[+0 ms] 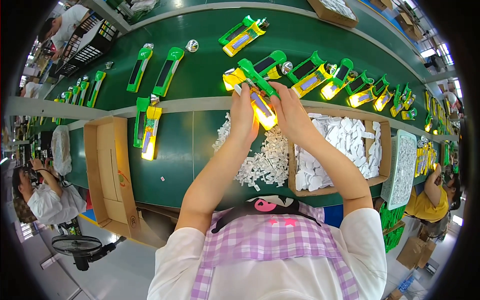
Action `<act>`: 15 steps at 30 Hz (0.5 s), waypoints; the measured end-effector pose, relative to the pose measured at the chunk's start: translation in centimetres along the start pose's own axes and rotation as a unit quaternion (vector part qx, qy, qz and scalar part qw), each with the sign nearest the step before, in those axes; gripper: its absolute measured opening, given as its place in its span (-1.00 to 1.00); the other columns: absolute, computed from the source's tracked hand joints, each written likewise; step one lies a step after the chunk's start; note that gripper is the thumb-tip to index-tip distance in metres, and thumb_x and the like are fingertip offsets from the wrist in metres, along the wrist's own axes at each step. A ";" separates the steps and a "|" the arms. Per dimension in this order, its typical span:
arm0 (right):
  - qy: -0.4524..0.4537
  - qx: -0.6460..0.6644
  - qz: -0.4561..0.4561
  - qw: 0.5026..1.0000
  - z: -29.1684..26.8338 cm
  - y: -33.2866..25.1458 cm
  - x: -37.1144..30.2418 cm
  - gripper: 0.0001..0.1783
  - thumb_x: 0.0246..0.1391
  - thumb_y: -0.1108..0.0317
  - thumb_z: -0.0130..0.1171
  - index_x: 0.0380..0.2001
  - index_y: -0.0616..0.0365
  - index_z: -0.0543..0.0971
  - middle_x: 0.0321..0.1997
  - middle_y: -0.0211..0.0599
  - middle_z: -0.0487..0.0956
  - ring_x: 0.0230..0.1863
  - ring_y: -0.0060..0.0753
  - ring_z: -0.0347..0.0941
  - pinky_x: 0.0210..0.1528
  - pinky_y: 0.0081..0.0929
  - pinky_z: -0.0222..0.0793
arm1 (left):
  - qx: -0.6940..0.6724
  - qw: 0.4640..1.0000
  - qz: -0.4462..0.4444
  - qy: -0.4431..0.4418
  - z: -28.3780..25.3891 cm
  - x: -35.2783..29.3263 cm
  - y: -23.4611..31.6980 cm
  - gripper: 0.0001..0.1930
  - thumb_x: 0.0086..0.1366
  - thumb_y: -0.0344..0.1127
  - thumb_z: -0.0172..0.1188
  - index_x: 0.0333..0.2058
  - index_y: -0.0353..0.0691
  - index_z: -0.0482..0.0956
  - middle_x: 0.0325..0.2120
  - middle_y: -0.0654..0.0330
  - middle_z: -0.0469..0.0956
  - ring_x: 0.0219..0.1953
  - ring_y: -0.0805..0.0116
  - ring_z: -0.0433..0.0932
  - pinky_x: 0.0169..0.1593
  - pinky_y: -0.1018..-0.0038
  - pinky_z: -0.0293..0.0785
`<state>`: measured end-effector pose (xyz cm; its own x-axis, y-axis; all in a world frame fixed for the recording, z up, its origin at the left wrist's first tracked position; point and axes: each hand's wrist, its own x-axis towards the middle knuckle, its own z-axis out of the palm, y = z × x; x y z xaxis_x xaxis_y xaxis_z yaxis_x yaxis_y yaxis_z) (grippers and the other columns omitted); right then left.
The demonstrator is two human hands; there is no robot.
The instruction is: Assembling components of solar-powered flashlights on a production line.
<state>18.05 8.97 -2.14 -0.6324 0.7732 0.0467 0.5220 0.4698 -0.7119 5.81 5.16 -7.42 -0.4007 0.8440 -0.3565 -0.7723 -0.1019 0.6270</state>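
Both hands are raised over the bench's near rail, on an opened flashlight. My left hand (243,114) is closed at the left side of its lit yellow half (264,112); a small white piece shows by the fingertips. My right hand (291,111) grips the green shell (258,77) from the right, fingers bent round its lower end. Thin wires run between the two halves. Part of the yellow half is hidden behind my fingers. Just beyond my hands lies another green flashlight (270,62). Below them is a heap of small white parts (262,165).
A carton of flat white pieces (385,150) stands right, a cardboard box (125,200) left. Opened flashlights (310,80) line the belt (200,25). Another opened flashlight (150,132) lies left. A light-coloured basket (400,172) sits far right. People work at both sides.
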 end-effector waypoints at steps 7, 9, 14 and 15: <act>-0.007 0.123 -0.015 0.992 0.7 0.5 0.3 -0.61 0.31 0.30 -0.20 0.14 0.23 0.26 -0.05 -0.02 0.40 0.01 -0.08 0.36 0.11 -0.30 0.24 | 0.015 0.999 0.027 0.038 0.3 0.3 -0.4 -0.55 0.42 -0.10 -0.12 0.13 -0.25 0.15 -0.03 0.15 0.35 0.02 0.36 0.37 0.06 0.41 0.32; -0.013 0.120 -0.015 0.993 0.5 0.8 0.4 -0.59 0.29 0.29 -0.15 0.15 0.21 0.28 -0.08 -0.05 0.41 -0.02 -0.12 0.38 0.08 -0.32 0.26 | 0.017 0.999 0.021 0.031 0.4 0.2 -0.2 -0.56 0.41 -0.08 -0.12 0.11 -0.25 0.18 -0.04 0.17 0.36 0.01 0.36 0.37 0.07 0.42 0.31; -0.077 0.039 0.041 0.995 -0.4 -0.7 0.3 -0.49 0.18 0.28 0.06 0.18 0.14 0.32 -0.19 -0.12 0.45 -0.13 -0.22 0.46 -0.04 -0.40 0.36 | -0.074 0.997 -0.002 -0.028 1.0 -1.1 0.8 -0.64 0.41 -0.09 -0.11 0.04 -0.19 0.27 -0.12 0.24 0.40 -0.04 0.42 0.39 0.04 0.45 0.31; -0.072 0.021 0.033 0.997 -0.5 -0.8 0.3 -0.45 0.13 0.28 0.12 0.18 0.13 0.33 -0.21 -0.13 0.46 -0.15 -0.23 0.47 -0.08 -0.40 0.39 | -0.098 0.994 -0.008 -0.043 1.3 -1.3 1.1 -0.68 0.41 -0.10 -0.10 0.00 -0.15 0.31 -0.18 0.28 0.42 -0.08 0.46 0.40 0.01 0.47 0.32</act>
<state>17.69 9.00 -1.20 -0.6751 0.7308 -0.1007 0.5428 0.3997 -0.7387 6.13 4.59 -5.39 -0.3501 0.8875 -0.2997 -0.8629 -0.1810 0.4719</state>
